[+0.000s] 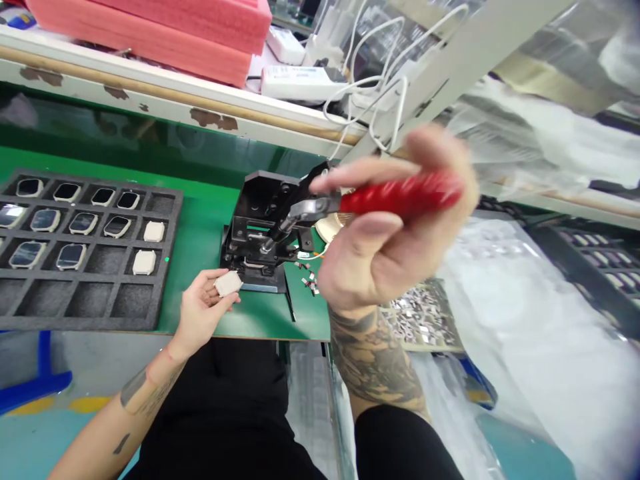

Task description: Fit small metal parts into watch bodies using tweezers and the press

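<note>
My left hand (pixel 203 307) pinches a cream watch case (pixel 229 284) between thumb and fingers, just in front of the black press fixture (pixel 263 233). The case lies flat, its plain side up. My right hand (pixel 400 233) is raised at the fixture's right, somewhat blurred, with fingers and thumb around the red lever handle (pixel 400 197). A metal link joins that handle to the fixture's plunger. What sits inside the fixture is mostly hidden. To the left, a grey foam tray (pixel 173 220) holds several watches, most with dark screens up and two showing pale blank faces.
Tiny parts (pixel 310 283) lie on the green mat (pixel 200 207) right of the fixture. A box of small metal pieces (pixel 425 313) stands farther right, near plastic sheeting (pixel 530 347). Above, a shelf edge (pixel 165 110) carries red foam blocks (pixel 150 33) and white cables (pixel 400 87).
</note>
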Available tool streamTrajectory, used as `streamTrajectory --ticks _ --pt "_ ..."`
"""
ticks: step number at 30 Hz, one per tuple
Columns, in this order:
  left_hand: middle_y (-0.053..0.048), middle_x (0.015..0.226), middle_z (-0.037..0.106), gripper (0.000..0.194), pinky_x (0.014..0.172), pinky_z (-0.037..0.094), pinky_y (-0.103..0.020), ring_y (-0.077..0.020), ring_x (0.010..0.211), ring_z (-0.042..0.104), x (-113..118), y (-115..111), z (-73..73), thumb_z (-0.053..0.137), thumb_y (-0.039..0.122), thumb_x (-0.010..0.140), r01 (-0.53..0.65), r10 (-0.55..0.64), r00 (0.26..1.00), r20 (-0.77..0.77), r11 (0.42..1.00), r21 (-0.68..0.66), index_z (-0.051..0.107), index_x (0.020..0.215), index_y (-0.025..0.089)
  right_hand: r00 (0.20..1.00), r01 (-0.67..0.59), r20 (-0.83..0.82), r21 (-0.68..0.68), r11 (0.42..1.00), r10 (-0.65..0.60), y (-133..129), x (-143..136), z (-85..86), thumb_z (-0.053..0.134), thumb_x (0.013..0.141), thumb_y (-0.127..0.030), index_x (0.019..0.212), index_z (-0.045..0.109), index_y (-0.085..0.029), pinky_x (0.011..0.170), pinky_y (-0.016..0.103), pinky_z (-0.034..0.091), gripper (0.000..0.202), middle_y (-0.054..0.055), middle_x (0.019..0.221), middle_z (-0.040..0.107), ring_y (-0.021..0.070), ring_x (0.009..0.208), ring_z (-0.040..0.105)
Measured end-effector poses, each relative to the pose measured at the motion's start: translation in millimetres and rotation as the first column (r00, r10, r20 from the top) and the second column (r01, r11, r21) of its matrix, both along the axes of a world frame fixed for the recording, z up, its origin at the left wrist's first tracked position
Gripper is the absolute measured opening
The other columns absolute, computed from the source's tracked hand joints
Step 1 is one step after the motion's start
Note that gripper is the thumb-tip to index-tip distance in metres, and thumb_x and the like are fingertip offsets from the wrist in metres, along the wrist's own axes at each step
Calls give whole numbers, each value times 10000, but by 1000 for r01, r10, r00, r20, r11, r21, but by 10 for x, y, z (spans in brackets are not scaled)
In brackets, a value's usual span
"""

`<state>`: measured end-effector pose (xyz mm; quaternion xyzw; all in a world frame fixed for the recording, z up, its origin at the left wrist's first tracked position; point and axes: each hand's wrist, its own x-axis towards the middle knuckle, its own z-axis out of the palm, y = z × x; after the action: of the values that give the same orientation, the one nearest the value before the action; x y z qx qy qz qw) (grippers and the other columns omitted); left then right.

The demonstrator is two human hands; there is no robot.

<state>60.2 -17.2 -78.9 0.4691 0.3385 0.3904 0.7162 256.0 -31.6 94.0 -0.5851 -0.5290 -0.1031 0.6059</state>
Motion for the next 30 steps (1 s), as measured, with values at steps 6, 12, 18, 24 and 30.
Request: streamTrajectory --ticks 6,12,18,24,30 --pt "-133 1289 787 432 818 670 -316 -263 1124 780 -146 2 39 863 352 953 10 29 977 -209 983 185 726 1327 185 993 47 100 124 991 -60 -485 -63 -735 535 1147 -314 1387 730 -293 860 461 695 310 60 1063 773 263 1020 806" --pt "-121 1449 724 375 1089 617 -425 -284 1328 704 -198 52 124 627 276 1120 147 184 880 -438 771 619 665 1492 255 933 -26 289 -542 840 215 -582 -80 -1716 478 1026 -56 1564 613 -188 1160 601 606 570 186 1421 725 336 1328 697" --pt "-167 1409 672 400 1152 564 -476 -321 1320 675 -122 114 152 619 271 1121 196 351 803 -482 608 769 669 1516 230 951 -50 188 -691 721 247 -289 19 -1696 460 1027 -59 1355 739 -175 1119 576 605 446 191 1276 749 350 1246 684" --pt "-135 1469 708 365 1049 594 -398 -293 1245 745 172 83 147 553 242 1145 337 355 729 -585 559 758 723 1468 264 978 -192 -35 -531 826 205 -901 -73 -1566 461 1119 -121 1635 549 -287 1227 472 569 549 131 1534 637 264 1443 634" --pt "-126 1112 781 338 705 544 -329 -266 884 789 605 280 323 542 145 1098 631 272 450 -850 576 519 847 1208 238 986 -151 -14 -529 835 169 -1207 43 -1553 512 1108 -126 1632 568 -296 1167 513 621 554 142 1502 663 288 1411 666"
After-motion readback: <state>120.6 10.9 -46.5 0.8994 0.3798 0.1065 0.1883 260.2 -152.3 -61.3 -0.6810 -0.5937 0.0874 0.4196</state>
